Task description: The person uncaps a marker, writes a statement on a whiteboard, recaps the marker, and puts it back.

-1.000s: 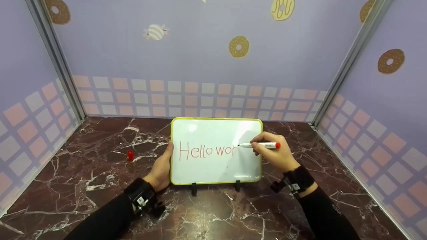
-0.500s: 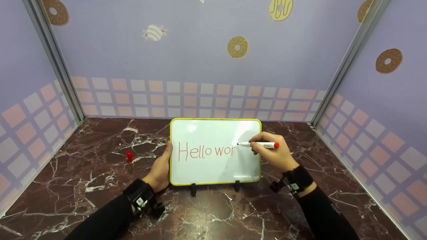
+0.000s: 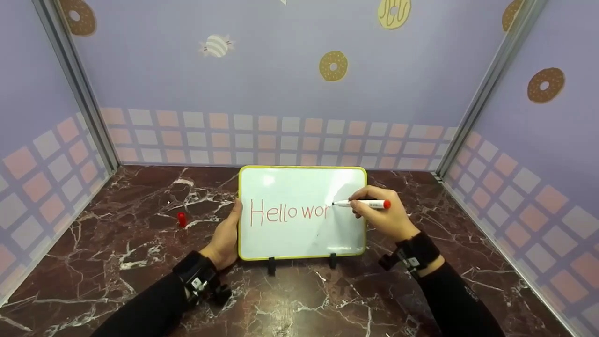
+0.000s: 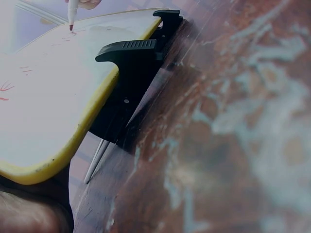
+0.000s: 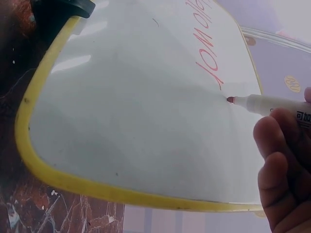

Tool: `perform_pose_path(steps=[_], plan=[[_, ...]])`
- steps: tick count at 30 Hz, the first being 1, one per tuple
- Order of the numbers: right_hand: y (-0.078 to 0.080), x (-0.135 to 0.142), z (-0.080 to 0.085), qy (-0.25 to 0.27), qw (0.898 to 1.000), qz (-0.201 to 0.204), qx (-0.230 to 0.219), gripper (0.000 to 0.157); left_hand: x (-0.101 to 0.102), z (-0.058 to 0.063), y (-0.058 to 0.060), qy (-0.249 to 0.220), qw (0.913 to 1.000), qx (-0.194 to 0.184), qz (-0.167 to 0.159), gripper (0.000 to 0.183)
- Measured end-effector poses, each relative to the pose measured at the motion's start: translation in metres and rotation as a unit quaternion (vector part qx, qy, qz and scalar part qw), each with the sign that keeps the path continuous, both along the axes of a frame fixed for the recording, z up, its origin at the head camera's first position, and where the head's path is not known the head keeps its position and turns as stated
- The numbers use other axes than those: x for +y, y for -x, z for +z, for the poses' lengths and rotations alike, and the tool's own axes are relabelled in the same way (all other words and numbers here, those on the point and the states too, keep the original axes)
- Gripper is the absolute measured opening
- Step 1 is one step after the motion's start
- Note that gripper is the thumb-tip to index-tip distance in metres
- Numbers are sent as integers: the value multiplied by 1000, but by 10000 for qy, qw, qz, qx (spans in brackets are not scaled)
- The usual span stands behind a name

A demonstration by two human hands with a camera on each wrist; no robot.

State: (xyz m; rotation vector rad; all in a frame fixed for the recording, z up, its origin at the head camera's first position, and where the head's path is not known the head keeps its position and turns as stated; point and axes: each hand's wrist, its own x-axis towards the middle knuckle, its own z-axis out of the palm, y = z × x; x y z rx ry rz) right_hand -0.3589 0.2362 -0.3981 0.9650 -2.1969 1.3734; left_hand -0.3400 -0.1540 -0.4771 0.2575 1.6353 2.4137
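A whiteboard (image 3: 290, 241) with a yellow rim stands tilted back on a black stand (image 4: 131, 73), bearing "Hello wor" in red handwriting (image 3: 290, 213). At its left edge my left hand (image 3: 224, 241) grips the rim, thumb along the side and the other fingers hidden behind. My right hand (image 3: 386, 213) pinches a white marker (image 3: 360, 204) with a red end, held nearly level in the head view. Its tip is right at the board, just past the "r". In the right wrist view the tip (image 5: 230, 100) shows dark red close over the white surface.
A red marker cap (image 3: 182, 220) lies on the dark marbled table (image 3: 154, 262), left of the board. Purple patterned walls (image 3: 281, 84) enclose the table at the back and both sides. Metal posts (image 3: 75, 89) run up the corners.
The head view has shifted slightly. The marker tip lifts a touch and comes back down beside the "r"; the lettering looks the same and the left hand keeps its grip.
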Motion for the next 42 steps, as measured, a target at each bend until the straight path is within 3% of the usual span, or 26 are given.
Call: perform_pose_path(steps=[42], plan=[[-3, 1, 2, -563, 9979, 244, -216, 8, -1, 1, 0, -24, 9998, 103, -181, 85]])
